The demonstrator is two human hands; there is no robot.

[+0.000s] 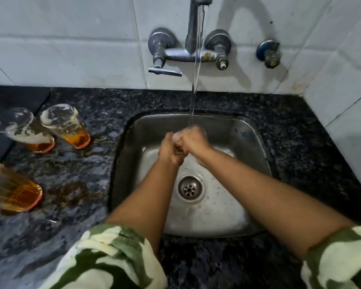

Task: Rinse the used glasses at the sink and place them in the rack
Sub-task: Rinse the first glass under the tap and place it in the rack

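Both hands, left hand [169,149] and right hand [194,140], grip a glass [196,128] mid-sink [248,130].

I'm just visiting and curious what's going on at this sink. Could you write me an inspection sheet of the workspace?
Surface: dark speckled counter, brown spill beside the sink.
Job's things: three soapy amber glasses on the counter; one glass under the running tap.
Clutter: nothing seen.
Grippers: left hand and right hand hold the glass.
Cables: nothing seen.
Surroundings: white tiled wall, blue valve. No rack visible.
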